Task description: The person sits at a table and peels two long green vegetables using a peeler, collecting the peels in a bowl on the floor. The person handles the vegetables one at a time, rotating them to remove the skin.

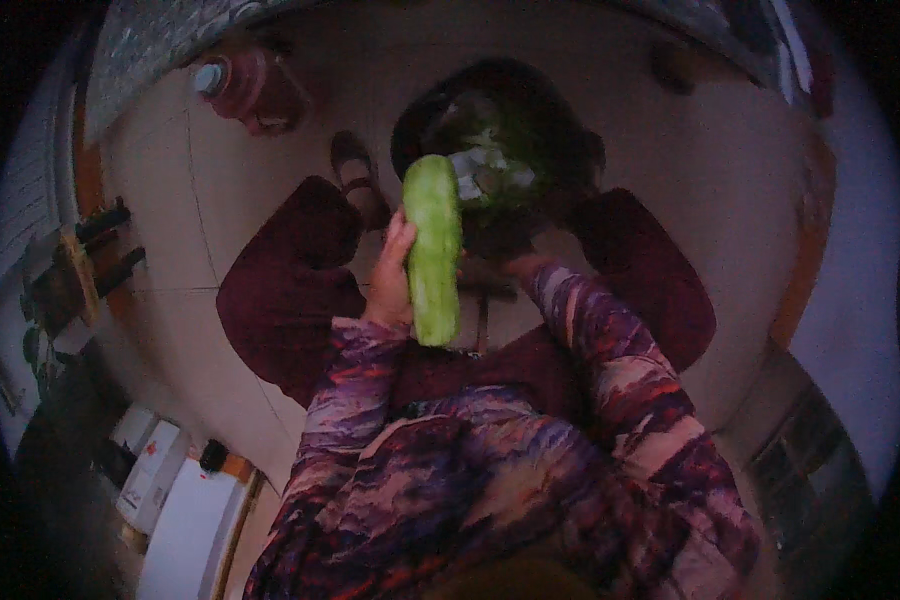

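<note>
A long, pale green peeled gourd [433,255] stands out between my knees, pointing away from me. My left hand [394,266] grips it from the left side, with the thumb side showing along its edge. My right hand [526,262] is to the right of the gourd, low over the near rim of a dark bin. Its fingers are lost in shadow, and I cannot tell whether they hold anything. Inside the dark bin [581,112], whitish crumpled material [487,169] and green scraps [514,206] lie partly behind the gourd's far end.
A reddish container with a pale blue cap [251,86] sits on the tiled floor [157,225] at the far left. My sandalled foot [356,176] rests left of the bin. White boxes [150,472] stand at the lower left. A patterned surface [165,45] borders the far side.
</note>
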Available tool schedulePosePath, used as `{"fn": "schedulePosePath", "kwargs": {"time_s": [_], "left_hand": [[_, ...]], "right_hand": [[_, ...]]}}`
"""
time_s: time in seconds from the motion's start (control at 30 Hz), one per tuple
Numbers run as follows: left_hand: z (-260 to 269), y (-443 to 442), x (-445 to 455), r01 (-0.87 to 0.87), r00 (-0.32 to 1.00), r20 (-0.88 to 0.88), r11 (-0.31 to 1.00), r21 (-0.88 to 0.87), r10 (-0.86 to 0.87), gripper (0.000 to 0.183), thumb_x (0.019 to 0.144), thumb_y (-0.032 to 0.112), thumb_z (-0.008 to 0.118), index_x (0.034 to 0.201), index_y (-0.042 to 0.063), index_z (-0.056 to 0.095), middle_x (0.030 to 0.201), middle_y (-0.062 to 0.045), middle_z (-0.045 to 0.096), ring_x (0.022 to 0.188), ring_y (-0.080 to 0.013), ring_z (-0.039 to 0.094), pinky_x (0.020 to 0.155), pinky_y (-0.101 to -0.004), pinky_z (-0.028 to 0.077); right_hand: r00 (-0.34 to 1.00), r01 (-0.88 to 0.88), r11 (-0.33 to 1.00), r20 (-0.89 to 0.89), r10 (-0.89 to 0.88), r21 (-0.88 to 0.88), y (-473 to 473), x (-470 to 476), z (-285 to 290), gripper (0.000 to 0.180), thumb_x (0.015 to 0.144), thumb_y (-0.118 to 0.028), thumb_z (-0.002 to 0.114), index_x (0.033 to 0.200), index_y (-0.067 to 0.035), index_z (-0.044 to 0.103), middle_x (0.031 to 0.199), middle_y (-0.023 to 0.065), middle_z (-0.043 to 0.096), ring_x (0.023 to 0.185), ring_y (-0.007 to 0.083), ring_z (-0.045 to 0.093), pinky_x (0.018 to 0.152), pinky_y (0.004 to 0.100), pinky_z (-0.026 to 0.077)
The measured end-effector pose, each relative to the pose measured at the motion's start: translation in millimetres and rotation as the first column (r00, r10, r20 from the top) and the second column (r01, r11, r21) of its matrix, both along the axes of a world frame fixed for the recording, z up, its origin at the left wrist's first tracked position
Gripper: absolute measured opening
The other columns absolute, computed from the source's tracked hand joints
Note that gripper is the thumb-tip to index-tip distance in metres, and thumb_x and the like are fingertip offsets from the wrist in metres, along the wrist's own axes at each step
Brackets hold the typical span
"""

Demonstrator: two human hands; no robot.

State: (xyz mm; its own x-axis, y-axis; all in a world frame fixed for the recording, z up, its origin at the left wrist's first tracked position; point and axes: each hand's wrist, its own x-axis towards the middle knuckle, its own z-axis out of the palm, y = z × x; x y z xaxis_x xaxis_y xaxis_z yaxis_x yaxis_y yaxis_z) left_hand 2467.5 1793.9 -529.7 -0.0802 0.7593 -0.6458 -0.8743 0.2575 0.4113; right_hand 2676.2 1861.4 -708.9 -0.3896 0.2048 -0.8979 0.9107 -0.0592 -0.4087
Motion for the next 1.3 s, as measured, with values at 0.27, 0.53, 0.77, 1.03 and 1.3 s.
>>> {"fn": "schedulePosePath", "kwargs": {"time_s": [0.27,0.53,0.77,1.03,1.3], "left_hand": [[1.4,-0.6,-0.3,-0.051,0.999,0.013,0.990,-0.134,0.053,0.060,0.097,0.022,0.045,0.150,0.012,0.020,0.133,-0.009,0.047,0.110,-0.0200,0.054,0.092,-0.0349,0.047],[-8.2,-1.8,8.5,-0.056,0.996,0.056,0.986,-0.158,0.066,0.061,0.096,0.022,0.046,0.150,0.011,0.019,0.136,-0.008,0.044,0.117,-0.0179,0.049,0.097,-0.0325,0.043],[-3.4,15.1,12.7,0.000,0.997,-0.078,0.976,-0.217,-0.018,0.064,0.096,0.023,0.046,0.151,0.009,0.016,0.135,-0.008,0.045,0.114,-0.0179,0.051,0.095,-0.0318,0.043],[-0.9,16.3,12.0,-0.041,0.998,0.038,0.978,-0.203,0.050,0.059,0.096,0.025,0.044,0.149,0.011,0.020,0.131,-0.011,0.048,0.109,-0.0216,0.055,0.092,-0.0352,0.047],[13.3,18.5,12.4,-0.108,0.992,0.061,0.991,-0.075,0.112,0.050,0.098,0.032,0.041,0.142,0.013,0.030,0.116,-0.014,0.055,0.092,-0.0262,0.063,0.076,-0.0363,0.054]], "right_hand": [[0.970,-0.183,0.983,-0.163,0.178,-0.015,13.6,-40.6,-16.7,0.039,0.086,-0.032,0.064,0.119,-0.012,0.061,0.116,0.0170,0.062,0.111,0.0332,0.057,0.095,0.0432,0.044],[0.947,-0.264,0.961,-0.214,0.240,-0.088,19.8,-25.9,-10.5,0.040,0.083,-0.029,0.066,0.119,-0.012,0.061,0.115,0.0167,0.063,0.109,0.0324,0.058,0.094,0.0426,0.044],[0.931,-0.302,0.949,-0.246,0.271,-0.097,30.7,-33.3,-22.7,0.042,0.081,-0.027,0.068,0.120,-0.011,0.061,0.115,0.0165,0.063,0.108,0.0317,0.058,0.094,0.0420,0.045],[0.903,-0.359,0.928,-0.289,0.318,-0.099,32.7,-41.2,-25.8,0.044,0.079,-0.025,0.070,0.120,-0.011,0.061,0.114,0.0162,0.063,0.107,0.0308,0.059,0.093,0.0414,0.045],[0.685,-0.653,0.756,-0.453,0.570,-0.035,22.4,-41.3,14.9,0.046,0.077,-0.022,0.072,0.120,-0.011,0.061,0.114,0.0160,0.063,0.106,0.0300,0.060,0.092,0.0407,0.045]]}}
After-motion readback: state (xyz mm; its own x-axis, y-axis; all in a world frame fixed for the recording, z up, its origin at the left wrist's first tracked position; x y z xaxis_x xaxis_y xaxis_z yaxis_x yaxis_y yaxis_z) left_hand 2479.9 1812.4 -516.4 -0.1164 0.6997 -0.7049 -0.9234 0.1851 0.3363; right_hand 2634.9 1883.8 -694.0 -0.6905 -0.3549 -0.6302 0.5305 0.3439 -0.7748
